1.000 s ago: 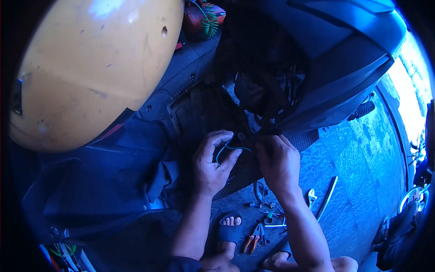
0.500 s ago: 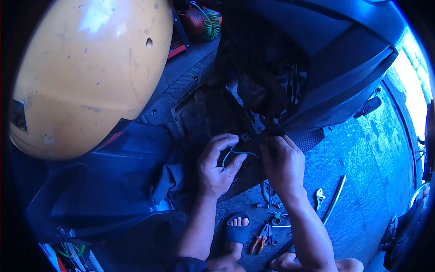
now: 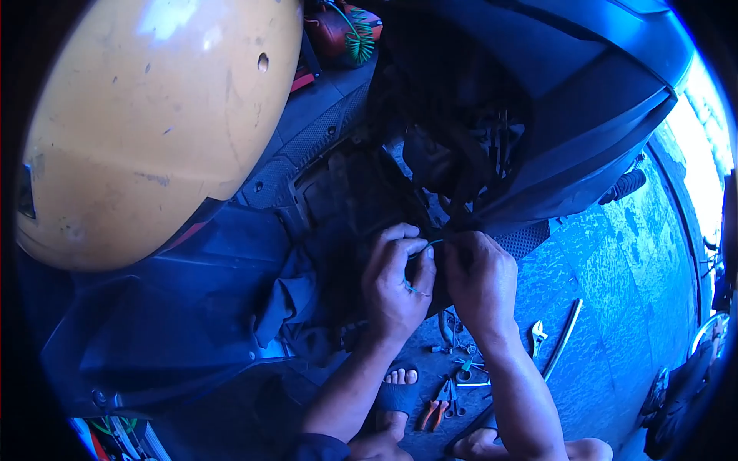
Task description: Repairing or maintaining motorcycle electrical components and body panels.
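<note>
My left hand is closed, pinching a thin green wire at thumb and forefinger, with a short length showing below its fingers. Just to its right my right hand is closed around the wire's other part, its fingertips hidden under its back. Both hands work in front of the dark, opened body of a scooter, whose inner metal parts show beyond my fingers. A large scuffed yellow shell lies at the upper left, above a dark plastic panel with a dark cloth beside it.
Pliers, scissors, an adjustable wrench, a long rod and small parts lie on the floor by my sandalled feet. A red object with a green coiled hose is at the top. Dark items stand at right.
My left hand has shifted right, closer to my right hand, and its fingers have closed further over the green wire, so the loop seen earlier between them is mostly gone.
</note>
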`<state>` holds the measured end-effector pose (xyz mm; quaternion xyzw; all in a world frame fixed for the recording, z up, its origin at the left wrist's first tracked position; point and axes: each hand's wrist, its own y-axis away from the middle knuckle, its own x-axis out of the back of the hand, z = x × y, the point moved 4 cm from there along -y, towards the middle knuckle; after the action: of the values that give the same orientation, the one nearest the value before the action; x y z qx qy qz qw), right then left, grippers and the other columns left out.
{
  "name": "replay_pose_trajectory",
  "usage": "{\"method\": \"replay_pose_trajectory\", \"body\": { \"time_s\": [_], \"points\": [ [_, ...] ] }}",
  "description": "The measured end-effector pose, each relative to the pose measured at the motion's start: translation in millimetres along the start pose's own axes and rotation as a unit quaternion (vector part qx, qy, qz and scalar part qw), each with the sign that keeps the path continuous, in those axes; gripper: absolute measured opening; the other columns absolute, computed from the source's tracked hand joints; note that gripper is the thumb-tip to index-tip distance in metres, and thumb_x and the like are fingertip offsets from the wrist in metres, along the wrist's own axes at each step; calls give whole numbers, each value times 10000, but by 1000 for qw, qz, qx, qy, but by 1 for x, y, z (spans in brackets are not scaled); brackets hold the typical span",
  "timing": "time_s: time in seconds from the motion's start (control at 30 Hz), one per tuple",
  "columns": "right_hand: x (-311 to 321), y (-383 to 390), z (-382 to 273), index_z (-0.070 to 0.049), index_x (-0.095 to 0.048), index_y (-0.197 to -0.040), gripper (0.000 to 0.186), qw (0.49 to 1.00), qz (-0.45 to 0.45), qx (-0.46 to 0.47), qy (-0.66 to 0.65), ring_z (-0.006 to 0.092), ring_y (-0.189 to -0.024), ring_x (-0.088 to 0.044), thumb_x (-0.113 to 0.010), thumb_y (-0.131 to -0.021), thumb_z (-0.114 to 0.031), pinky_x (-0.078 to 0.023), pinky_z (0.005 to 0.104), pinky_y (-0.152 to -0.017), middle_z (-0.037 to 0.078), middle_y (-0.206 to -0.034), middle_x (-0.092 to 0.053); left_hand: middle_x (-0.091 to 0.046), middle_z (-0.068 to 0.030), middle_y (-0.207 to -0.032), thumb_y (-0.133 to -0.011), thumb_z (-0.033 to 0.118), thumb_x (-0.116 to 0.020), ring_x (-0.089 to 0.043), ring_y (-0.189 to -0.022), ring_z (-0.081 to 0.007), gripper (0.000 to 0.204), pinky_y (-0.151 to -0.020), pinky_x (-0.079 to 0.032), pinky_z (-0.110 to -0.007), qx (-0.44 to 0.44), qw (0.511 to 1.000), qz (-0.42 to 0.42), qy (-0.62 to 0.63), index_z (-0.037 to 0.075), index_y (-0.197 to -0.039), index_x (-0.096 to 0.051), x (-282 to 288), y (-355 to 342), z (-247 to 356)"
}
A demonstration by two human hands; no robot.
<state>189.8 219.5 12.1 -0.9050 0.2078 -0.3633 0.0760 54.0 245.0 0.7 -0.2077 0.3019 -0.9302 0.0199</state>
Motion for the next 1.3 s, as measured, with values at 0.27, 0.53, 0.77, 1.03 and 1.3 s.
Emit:
{"method": "replay_pose_trajectory", "body": {
  "time_s": [0.27,0.53,0.77,1.03,1.3],
  "points": [
    [0,4,-2,-10,-686,-930,95,1000,6,-1,11,390,-762,-679,-660,-868,-77,-541,468,-683,185,-847,-675,-638,-142,-1026,-836,-21,-712,-667,-949,-305,131,-803,-551,-381,-2,1000,-2,-16,-14,-964,-682,-7,2,0],
    [-4,8,1,-25,-683,-922,81,998,48,26,4,374,-711,-676,-688,-857,-74,-537,447,-628,169,-828,-670,-621,-145,-992,-841,1,-715,-660,-899,-315,133,-759,-547,-385,2,999,-3,-52,-3,-971,-690,-9,-1,-1],
    [-5,9,-2,-37,-680,-926,77,998,52,43,-2,347,-691,-676,-696,-855,-62,-535,417,-600,147,-832,-659,-634,-140,-968,-849,-3,-703,-665,-883,-308,128,-748,-543,-383,13,999,-5,-41,-3,-976,-689,-6,-2,-2],
    [5,9,-6,-32,-675,-959,113,999,35,33,-18,344,-681,-671,-707,-858,-69,-533,410,-598,151,-858,-644,-667,-137,-962,-885,-14,-667,-677,-904,-272,110,-793,-531,-349,42,997,-8,64,-5,-994,-678,1,-3,-6],
    [23,-11,-11,-26,-697,-1011,156,990,-70,111,-50,354,-750,-671,-705,-861,-68,-524,414,-646,170,-924,-646,-667,-145,-942,-878,31,-710,-674,-875,-299,109,-756,-524,-358,-24,995,-44,81,-2,-980,-689,4,-14,-6]
  ]
}}
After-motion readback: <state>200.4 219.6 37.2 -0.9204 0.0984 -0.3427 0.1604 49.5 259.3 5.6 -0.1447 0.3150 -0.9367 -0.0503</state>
